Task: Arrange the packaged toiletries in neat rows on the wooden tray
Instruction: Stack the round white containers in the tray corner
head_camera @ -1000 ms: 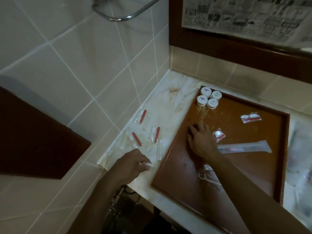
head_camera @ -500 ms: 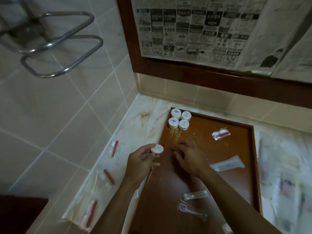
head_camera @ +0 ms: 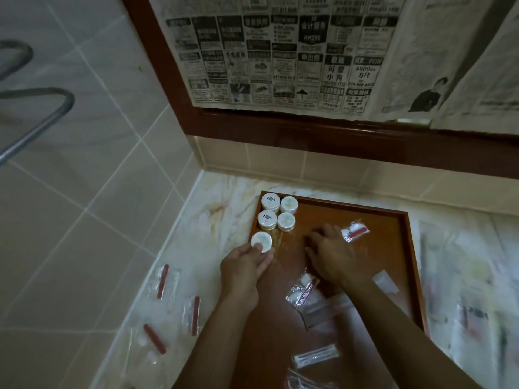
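Note:
A brown wooden tray (head_camera: 387, 220) lies on the marble counter. Several round white jars (head_camera: 276, 212) stand in a two-by-two block in its far left corner. My left hand (head_camera: 244, 269) pinches another round white jar (head_camera: 261, 240) and holds it at the tray's left edge, just below that block. My right hand (head_camera: 331, 254) rests flat on the tray floor, fingers spread. Clear packets lie on the tray: one with a red strip (head_camera: 355, 231) beside my right hand, one with cotton balls (head_camera: 302, 289) under my wrist, and a long white packet (head_camera: 316, 355) nearer me.
Several clear packets with red sticks (head_camera: 163, 280) lie on the marble counter (head_camera: 224, 209) left of the tray. Newspaper (head_camera: 280, 51) covers the framed mirror above. A metal towel rack (head_camera: 36, 122) juts from the tiled wall at left. Plastic sheeting covers the counter at right.
My left hand picked a round jar up from the counter and carried it forward to the tray's left edge below the jar block. My right hand shifted slightly right on the tray. The view tilted upward.

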